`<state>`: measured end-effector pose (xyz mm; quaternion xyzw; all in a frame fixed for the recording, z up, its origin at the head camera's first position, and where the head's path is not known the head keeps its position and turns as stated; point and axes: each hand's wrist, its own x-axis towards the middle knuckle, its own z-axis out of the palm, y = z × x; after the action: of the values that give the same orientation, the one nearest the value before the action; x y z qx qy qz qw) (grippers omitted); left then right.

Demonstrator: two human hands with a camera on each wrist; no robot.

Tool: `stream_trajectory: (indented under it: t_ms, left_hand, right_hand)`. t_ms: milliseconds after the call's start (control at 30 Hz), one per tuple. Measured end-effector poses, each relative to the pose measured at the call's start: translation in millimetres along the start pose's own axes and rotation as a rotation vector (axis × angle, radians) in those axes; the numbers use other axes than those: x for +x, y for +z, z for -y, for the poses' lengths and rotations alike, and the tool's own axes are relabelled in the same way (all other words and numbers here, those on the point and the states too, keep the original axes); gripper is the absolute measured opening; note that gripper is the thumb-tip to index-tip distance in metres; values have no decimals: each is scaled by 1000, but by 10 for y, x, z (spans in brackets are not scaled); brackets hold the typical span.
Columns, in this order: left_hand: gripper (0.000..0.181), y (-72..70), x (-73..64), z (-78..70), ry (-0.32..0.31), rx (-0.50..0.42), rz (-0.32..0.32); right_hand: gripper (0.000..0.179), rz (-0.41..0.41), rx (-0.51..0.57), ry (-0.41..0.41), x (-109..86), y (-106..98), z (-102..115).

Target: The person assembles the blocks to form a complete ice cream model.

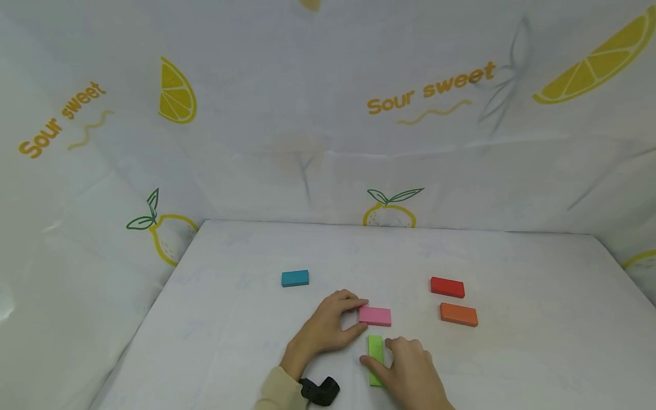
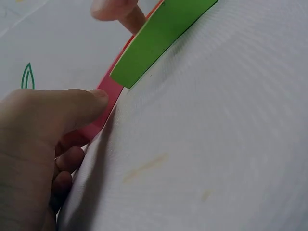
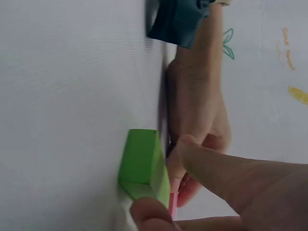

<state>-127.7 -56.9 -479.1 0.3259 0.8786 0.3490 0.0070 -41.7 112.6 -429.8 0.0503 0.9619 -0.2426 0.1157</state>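
Head view, left hand [image 1: 325, 327]: thumb and fingers close on the left end of the pink block [image 1: 376, 316], which lies flat on the counter [image 1: 215, 341].
Head view, right hand [image 1: 412, 370]: thumb and forefinger spread astride the green block [image 1: 376, 345]; no firm hold seen.
Head view, pink and green: just apart, green lying nearer the person, its long side turned across pink's.
Head view, other blocks: blue [image 1: 295, 278] beyond the left hand; red [image 1: 447, 287] and orange [image 1: 458, 314] beyond and right of the right hand, apart from each other. None touched.
Left wrist view, pink block: thumb on its near side, fingers curled behind; grip looks sure.
Right wrist view, green block: between the right hand's parted thumb and finger; contact hard to tell.
Progress, judged: pink in hold, green not yet gripped; no block stacked; three unhandled.
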Motion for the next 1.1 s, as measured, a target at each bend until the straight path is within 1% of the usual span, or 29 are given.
stream_trajectory:
  t_ms: [100, 200, 300, 400, 567, 700, 1100]
  left_hand:
    - [37, 0, -7, 22, 24, -9, -10]
    - [34, 4, -10, 27, 32, -13, -19]
    - [33, 7, -13, 28, 33, -21, -26]
    - [32, 9, -13, 30, 43, -25, -32]
    - [32, 7, -11, 34, 54, -17, -37]
    - [32, 9, -8, 40, 39, -17, -29]
    - [31, 0, -13, 31, 37, -27, -20]
  right_hand:
    - [61, 42, 15, 14, 4, -7, -8]
    - [58, 81, 30, 29, 17, -3, -3]
    - [54, 97, 43, 43, 26, 7, 10]
    - [53, 92, 52, 48, 36, 6, 22]
    - [54, 69, 57, 33, 54, -2, 8]
    - [55, 56, 59, 23, 63, -3, 1]
    - [54, 25, 58, 1, 68, 6, -9]
